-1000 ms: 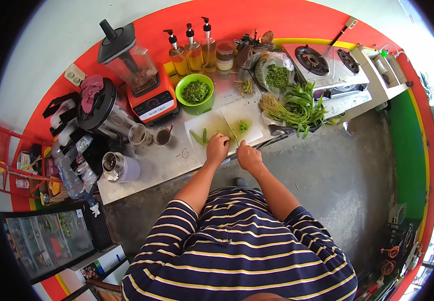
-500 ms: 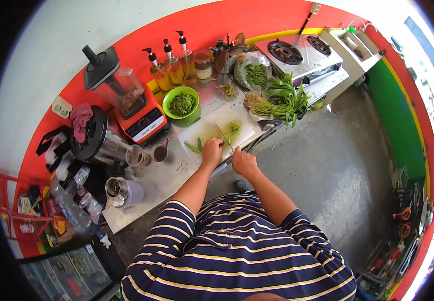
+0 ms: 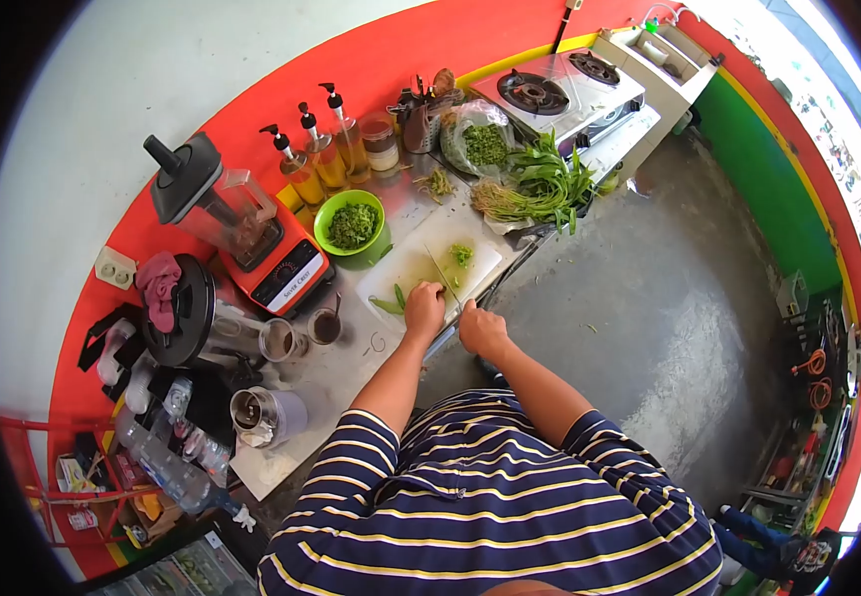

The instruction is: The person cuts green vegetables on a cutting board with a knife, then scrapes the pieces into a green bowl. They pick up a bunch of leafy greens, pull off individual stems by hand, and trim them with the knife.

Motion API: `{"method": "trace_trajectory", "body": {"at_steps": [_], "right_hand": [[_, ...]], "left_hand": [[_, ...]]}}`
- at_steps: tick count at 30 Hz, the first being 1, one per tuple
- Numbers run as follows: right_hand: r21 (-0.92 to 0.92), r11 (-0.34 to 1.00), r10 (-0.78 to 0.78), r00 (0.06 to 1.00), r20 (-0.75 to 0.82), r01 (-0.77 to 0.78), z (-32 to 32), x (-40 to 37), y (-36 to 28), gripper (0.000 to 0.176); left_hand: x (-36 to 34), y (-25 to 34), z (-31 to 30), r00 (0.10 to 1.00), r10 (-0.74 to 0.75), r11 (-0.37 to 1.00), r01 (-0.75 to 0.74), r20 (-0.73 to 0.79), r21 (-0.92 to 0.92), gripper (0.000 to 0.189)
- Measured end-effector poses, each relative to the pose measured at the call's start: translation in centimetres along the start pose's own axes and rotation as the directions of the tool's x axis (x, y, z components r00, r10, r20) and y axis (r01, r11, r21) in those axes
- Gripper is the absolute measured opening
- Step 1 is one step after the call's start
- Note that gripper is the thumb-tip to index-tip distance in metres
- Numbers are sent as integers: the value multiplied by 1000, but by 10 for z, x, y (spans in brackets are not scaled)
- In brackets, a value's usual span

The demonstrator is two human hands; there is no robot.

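Note:
On a white cutting board, my left hand presses down with its fingers curled over green leaves, whose ends stick out to its left. My right hand grips the handle of a knife, its thin blade slanting away across the board next to my left fingertips. Right of the blade lies a small heap of chopped greens. A green bowl full of chopped greens stands just behind the board.
A bundle of leafy stalks and a plastic bag of chopped greens lie behind right, before a gas stove. Pump bottles line the wall. At left stand a blender, cups and a metal-topped container.
The whole view has tilted and shifted a little. Both hands stay at the board, the left on the leaves and the right on the knife, with the blade in nearly the same place.

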State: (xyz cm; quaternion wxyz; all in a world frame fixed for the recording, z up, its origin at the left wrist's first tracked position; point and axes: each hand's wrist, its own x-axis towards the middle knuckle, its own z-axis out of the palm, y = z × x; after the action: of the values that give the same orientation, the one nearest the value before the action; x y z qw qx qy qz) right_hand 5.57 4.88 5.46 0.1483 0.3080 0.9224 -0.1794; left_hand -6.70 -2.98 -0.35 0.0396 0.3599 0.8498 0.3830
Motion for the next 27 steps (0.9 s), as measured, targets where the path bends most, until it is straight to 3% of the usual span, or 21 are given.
{"method": "trace_trajectory", "body": {"at_steps": [10,14,20,22,27], "right_hand": [[50,999,-1,998,68,-3,-5,6,4,28],[52,998,16,1000,25,-17,13,4,0,25],[105,994,5,997,81,-13,-3,8,0,27],[141,990,17,999,50,-24,-1,6,-2,28],[143,989,30,997,66,-39,10,6,-3,28]], "left_hand": [[-2,4,-1,1000,6,1000,-6,-9,-24,15],[1,-6,3,997,49,998,-51,-51,-39,14],[3,-4,2,999,-51,998,51,-1,-25,11],[3,-4,2,995,-100,990,101,10,-103,10],[-2,2,-1,998,-27,998,24,-54,-60,11]]}}
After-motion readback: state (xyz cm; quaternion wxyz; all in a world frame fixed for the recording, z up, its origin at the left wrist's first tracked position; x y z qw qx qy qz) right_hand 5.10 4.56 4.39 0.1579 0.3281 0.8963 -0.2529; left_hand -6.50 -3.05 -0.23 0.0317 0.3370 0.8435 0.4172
